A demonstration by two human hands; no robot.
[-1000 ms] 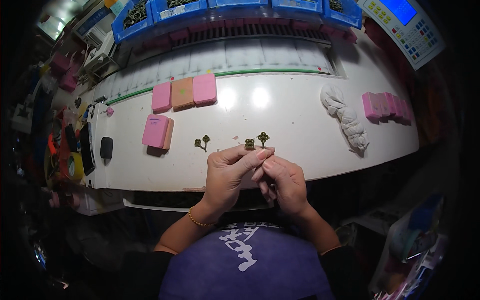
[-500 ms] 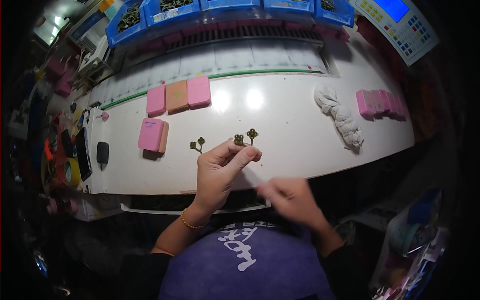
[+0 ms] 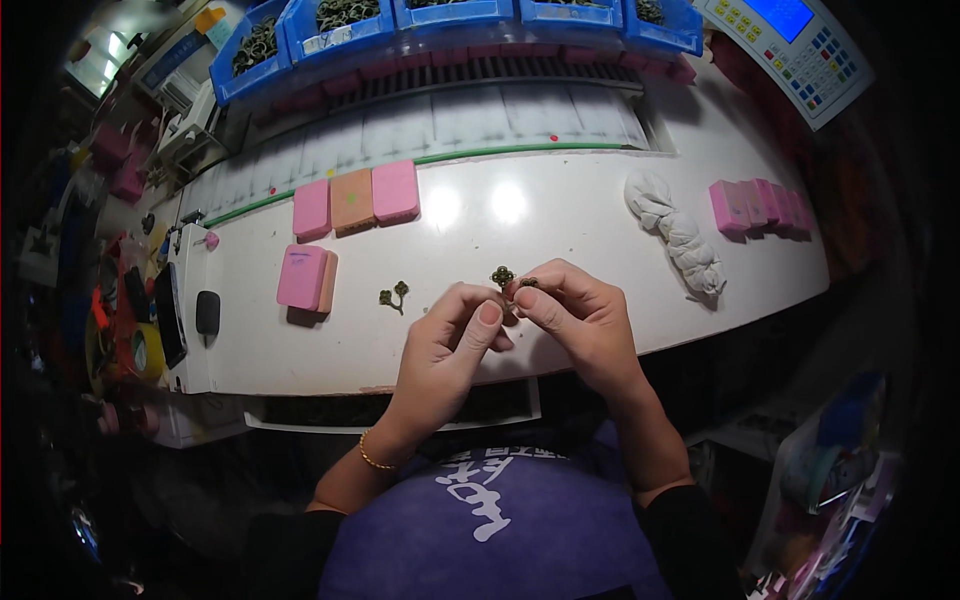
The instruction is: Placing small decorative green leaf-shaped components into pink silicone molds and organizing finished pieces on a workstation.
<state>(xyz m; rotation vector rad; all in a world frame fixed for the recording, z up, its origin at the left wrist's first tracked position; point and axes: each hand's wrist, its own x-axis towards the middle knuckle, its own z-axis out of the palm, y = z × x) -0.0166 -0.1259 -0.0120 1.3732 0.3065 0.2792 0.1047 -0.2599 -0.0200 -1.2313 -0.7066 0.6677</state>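
Above the white tabletop, my two hands meet over a small dark green, branched piece with flower-shaped heads (image 3: 502, 276). My left hand (image 3: 440, 345) is closed, thumb and fingertips pinching the lower part of the piece. From the right, my right hand (image 3: 590, 325) also has thumb and forefinger closed on it, at a second head that is partly covered. The stem is mostly hidden by the fingertips. Left of my hands lies a similar small two-headed piece (image 3: 396, 296), touched by neither hand.
Pink blocks (image 3: 397, 192) and a tan block (image 3: 353, 198) stand at the left; more pink blocks (image 3: 732, 206) line the right. Nearby lies a knotted white cloth bundle (image 3: 675, 235). Behind are a green-edged pale strip (image 3: 450, 115), blue bins (image 3: 345, 32) and a keypad panel (image 3: 800, 55).
My right hand has come up from the table's front edge and taken hold of the piece beside my left hand. Coloured dots along the green-edged strip have shifted left.
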